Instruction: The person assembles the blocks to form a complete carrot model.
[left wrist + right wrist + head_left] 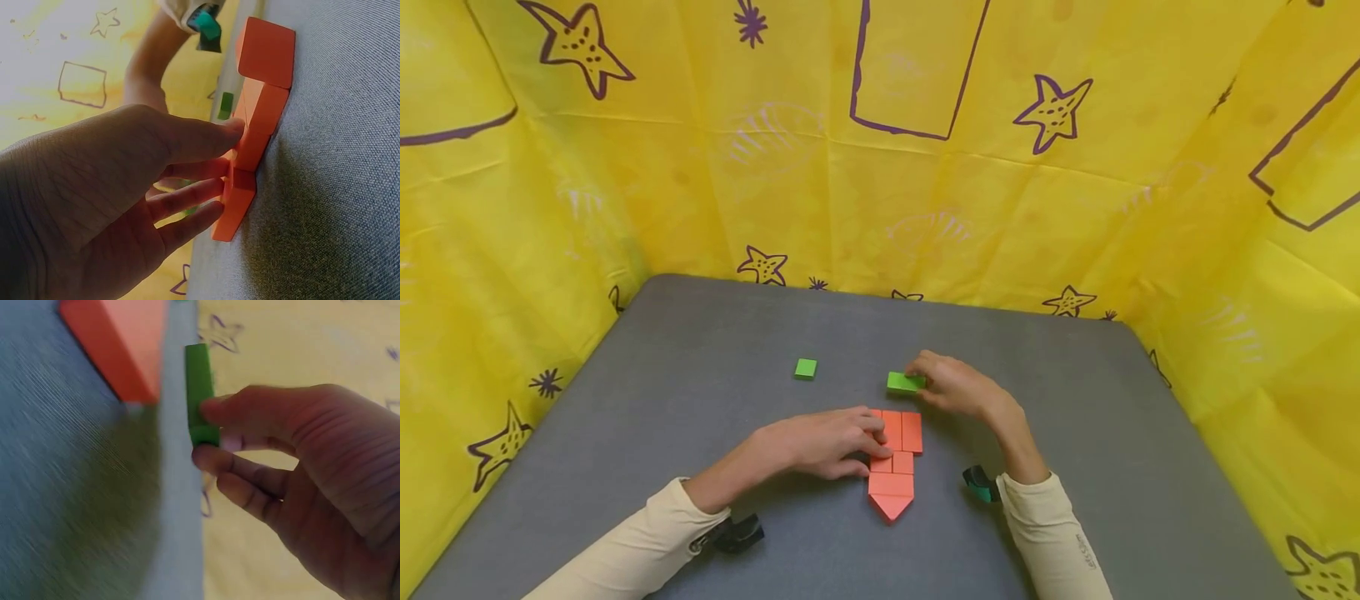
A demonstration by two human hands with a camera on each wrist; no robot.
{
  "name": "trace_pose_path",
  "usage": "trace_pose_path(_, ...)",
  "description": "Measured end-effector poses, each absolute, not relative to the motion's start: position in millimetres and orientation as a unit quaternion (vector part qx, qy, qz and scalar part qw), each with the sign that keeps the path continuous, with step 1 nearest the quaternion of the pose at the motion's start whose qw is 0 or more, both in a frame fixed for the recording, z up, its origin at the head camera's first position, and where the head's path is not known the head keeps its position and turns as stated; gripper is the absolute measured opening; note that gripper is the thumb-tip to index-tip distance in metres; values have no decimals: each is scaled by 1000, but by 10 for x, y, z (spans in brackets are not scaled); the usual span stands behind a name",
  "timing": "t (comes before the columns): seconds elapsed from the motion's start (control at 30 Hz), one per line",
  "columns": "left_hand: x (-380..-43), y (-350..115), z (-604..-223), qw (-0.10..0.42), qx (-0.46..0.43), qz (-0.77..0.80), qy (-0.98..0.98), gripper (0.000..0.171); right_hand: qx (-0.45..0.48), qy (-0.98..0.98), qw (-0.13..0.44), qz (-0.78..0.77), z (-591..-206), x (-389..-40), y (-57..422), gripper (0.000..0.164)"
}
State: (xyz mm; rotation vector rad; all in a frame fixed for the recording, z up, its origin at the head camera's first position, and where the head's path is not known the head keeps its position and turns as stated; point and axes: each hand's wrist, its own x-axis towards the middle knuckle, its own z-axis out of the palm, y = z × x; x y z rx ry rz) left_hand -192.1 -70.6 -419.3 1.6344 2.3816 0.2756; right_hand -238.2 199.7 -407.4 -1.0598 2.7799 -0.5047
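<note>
Several orange blocks (892,483) lie flat on the table, fitted together into one shape with a pointed end toward me. My left hand (827,442) rests over the left side of this shape, its extended fingertips and thumb touching the blocks and hiding part of them. In the left wrist view the thumb lies on the orange blocks (256,109) with the other fingers along them. Beyond the shape, my right hand (958,385) pinches one end of a green rectangular block (901,382). The right wrist view shows the green block (199,384) between thumb and fingers.
A small green square block (806,367) sits farther back on the grey table (715,333), left of the held one. Yellow cloth (910,183) with dark drawings stands along the back and sides. Dark wrist straps (741,533) hang beside both sleeves.
</note>
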Motion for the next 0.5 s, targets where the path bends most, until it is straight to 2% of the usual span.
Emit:
trace_pose_path(0.17,-1920,-704,-4189,120,562,93,813,37,-376,906,106,-165,-4173,-2368,1855,30)
trace_pose_path(0.5,-1926,-709,-4208,114,564,92,813,36,-391,901,112,-150,-4181,-2350,1755,31)
